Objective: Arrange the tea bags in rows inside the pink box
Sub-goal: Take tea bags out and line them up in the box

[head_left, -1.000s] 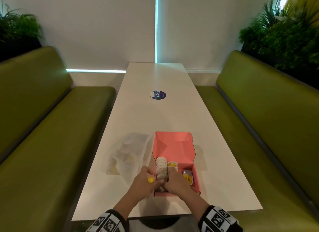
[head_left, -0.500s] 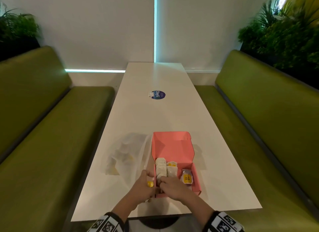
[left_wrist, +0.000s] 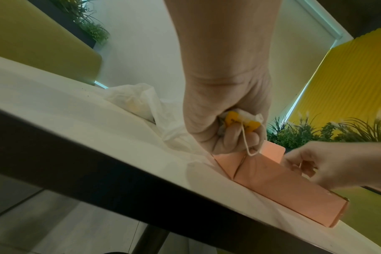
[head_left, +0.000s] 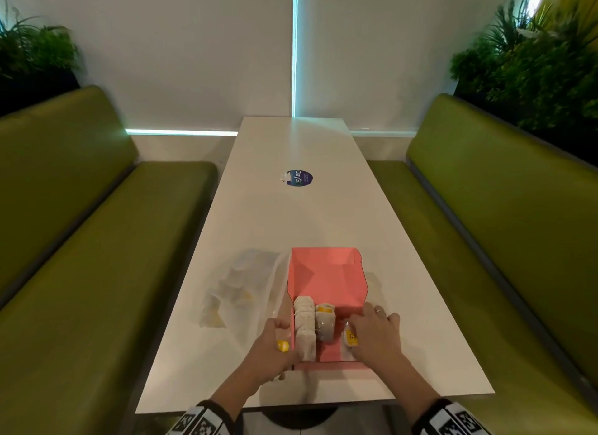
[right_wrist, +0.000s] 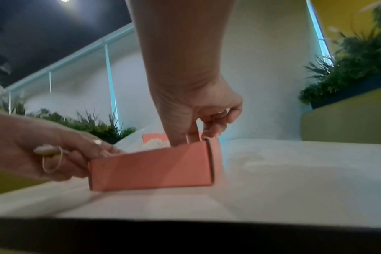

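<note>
Box (head_left: pixel 326 274), pink, lid up, near edge of white table (head_left: pixel 301 217). My left hand (head_left: pixel 270 347), at its left wall, fingers curled round spare tea bags (left_wrist: pixel 241 120) for feeding in. My right hand (head_left: pixel 375 334) reaches inside, fingers bent over a yellow-tagged bag (head_left: pixel 349 336); actual grip unclear. One filled row (head_left: pixel 304 324) along left wall. Plastic bag (head_left: pixel 246 292) left of box; green benches (head_left: pixel 97 256) either side.

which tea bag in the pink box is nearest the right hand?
The yellow-tagged tea bag by the right wall of the pink box: the right hand partly covers it. The others sit in rows further left.
</note>
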`<state>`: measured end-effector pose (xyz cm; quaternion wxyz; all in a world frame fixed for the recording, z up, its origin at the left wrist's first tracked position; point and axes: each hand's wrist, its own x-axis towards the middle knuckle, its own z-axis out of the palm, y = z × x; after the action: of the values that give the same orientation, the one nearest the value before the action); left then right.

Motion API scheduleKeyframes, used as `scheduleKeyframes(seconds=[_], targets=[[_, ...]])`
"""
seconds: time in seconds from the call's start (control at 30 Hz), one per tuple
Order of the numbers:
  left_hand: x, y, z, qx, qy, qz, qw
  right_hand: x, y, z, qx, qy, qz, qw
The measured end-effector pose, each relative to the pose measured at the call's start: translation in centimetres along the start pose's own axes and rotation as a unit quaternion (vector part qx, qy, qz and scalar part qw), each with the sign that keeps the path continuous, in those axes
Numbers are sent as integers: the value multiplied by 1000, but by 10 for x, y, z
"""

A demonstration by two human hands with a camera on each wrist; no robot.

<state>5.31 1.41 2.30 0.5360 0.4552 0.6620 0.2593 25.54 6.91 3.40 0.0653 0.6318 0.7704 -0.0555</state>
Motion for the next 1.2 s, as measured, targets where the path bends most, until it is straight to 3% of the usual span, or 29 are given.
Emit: scheduleKeyframes(seconds=[0.07, 0.2, 0.33, 0.37, 0.4, 0.47, 0.53, 0.63, 0.93, 1.2], targets=[[0, 1, 0, 13, -1, 3, 1000, 0, 2, 6, -22, 14, -6, 1000], [-1, 2, -1, 24, 4, 9, 1000, 3, 7, -9, 47, 154, 10, 987], [-1, 1, -1, 24, 3, 6, 1000, 4, 21, -34, 232, 325, 6, 917], [-2, 1, -1, 25, 3, 6, 1000, 1, 22, -41, 260, 302, -22, 917], [-1, 1, -1, 26, 4, 6, 1000, -2, 21, -47, 272, 230, -66, 932], [-1, 1, 0, 25, 3, 8, 1000, -8, 17, -54, 231, 3, -143, 962], [-1, 1, 0, 20, 4, 8, 1000, -10, 12, -53, 191, -79, -152, 967], [-1, -1, 0, 14, 7, 2, 1000, -7, 4, -45, 220, -60, -110, 967], [0, -2, 0, 15, 11, -1, 1000, 12, -19, -26, 194, -86, -117, 970], [1, -2, 1, 12, 13, -16, 1000, 23, -29, -16, 193, -3, -41, 980]])
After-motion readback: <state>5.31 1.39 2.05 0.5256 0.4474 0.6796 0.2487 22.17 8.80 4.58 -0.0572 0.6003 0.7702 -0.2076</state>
